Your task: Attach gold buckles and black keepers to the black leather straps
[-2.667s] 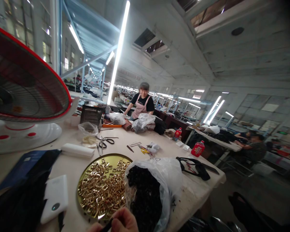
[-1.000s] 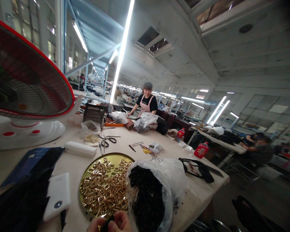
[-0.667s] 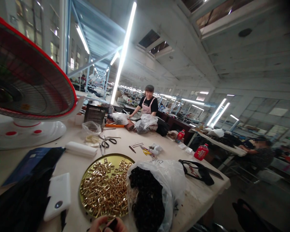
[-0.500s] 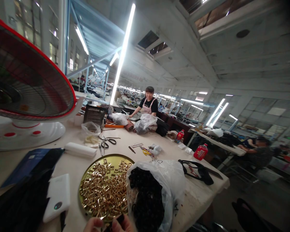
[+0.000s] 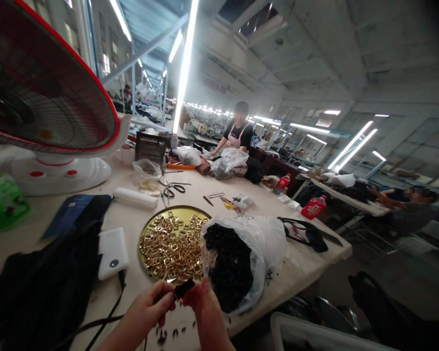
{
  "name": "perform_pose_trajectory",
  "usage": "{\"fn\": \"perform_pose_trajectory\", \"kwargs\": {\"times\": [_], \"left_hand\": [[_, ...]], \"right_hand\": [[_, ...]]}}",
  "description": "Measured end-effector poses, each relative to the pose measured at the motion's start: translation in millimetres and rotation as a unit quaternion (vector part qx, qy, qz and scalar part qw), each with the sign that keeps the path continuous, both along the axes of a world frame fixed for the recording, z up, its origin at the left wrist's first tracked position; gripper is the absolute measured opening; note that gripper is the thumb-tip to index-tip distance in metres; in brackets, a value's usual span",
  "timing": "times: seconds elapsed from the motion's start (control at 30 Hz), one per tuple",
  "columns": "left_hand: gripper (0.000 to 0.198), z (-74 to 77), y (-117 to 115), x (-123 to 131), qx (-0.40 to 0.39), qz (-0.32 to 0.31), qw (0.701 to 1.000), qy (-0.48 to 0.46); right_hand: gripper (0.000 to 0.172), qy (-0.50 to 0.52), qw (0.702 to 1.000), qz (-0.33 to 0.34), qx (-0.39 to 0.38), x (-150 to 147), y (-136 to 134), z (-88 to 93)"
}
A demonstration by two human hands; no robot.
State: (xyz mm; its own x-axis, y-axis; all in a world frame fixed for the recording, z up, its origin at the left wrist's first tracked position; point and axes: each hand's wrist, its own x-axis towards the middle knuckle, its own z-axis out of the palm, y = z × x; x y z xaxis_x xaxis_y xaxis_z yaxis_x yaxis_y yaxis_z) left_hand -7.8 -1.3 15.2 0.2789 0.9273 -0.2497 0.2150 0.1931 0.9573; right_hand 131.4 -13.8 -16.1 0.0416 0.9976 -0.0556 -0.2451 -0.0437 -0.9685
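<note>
In front of the tray, my left hand (image 5: 156, 303) pinches one side of a small black strip (image 5: 184, 288), with the thumb pressed to the fingers. My right hand (image 5: 203, 303) is closed at the strip's other side; its fingers are somewhat blurred. The strip may be folded, but its exact form is too small to tell. Just beyond my hands lies a round gold tray (image 5: 143, 261) heaped with small gold metal buckles (image 5: 173, 246). To its right, a clear plastic bag (image 5: 261, 258) gapes open around many small black pieces (image 5: 228, 265).
On the left are a red-rimmed fan (image 5: 47, 92), black cloth (image 5: 54, 278) and a white power bank (image 5: 113, 253) with a cable. Farther back lie scissors (image 5: 173, 188), a white roll (image 5: 135, 197) and a red bottle (image 5: 314, 207). A person (image 5: 239, 131) stands across the table.
The view has tilted down, so the table sits higher in the picture. Both hands, earlier cut off at the bottom edge, now show with the black strip between them.
</note>
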Motion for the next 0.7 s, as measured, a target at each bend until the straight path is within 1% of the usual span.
{"fn": "perform_pose_trajectory", "kwargs": {"times": [0.1,0.13,0.2,0.27,0.37,0.43,0.5,0.57,0.63,0.7], "left_hand": [[0.037,13.2,-1,1,-0.025,-0.030,0.999,-0.032],[0.036,15.5,-2,1,-0.019,-0.044,0.998,-0.036],[0.031,18.0,-4,0,0.002,-0.065,0.998,-0.024],[0.026,18.8,-6,-1,0.029,-0.070,0.997,0.006],[0.020,18.7,-10,-1,0.062,-0.066,0.995,0.043],[0.018,17.7,-12,0,0.065,-0.071,0.994,0.055],[0.017,15.8,-13,0,0.068,-0.078,0.992,0.072],[0.017,13.9,-14,-1,0.079,-0.085,0.989,0.094],[0.018,13.4,-15,-2,0.086,-0.087,0.987,0.101],[0.023,14.9,-16,-3,0.087,-0.090,0.988,0.089]], "right_hand": [[0.033,0.083,0.994,0.039,-0.054,6,0,16.6],[0.030,0.096,0.991,0.064,-0.071,6,1,19.0],[0.032,0.114,0.980,0.116,-0.114,6,1,20.3],[0.033,0.116,0.972,0.148,-0.140,7,0,18.7],[0.032,0.115,0.967,0.176,-0.142,10,-3,15.4],[0.032,0.135,0.960,0.194,-0.151,13,-5,14.0],[0.031,0.154,0.959,0.183,-0.153,15,-6,13.4],[0.030,0.151,0.967,0.149,-0.139,16,-6,13.5],[0.029,0.100,0.983,0.110,-0.107,16,-6,13.6],[0.029,0.009,0.996,0.066,-0.067,14,-7,13.1]]}}
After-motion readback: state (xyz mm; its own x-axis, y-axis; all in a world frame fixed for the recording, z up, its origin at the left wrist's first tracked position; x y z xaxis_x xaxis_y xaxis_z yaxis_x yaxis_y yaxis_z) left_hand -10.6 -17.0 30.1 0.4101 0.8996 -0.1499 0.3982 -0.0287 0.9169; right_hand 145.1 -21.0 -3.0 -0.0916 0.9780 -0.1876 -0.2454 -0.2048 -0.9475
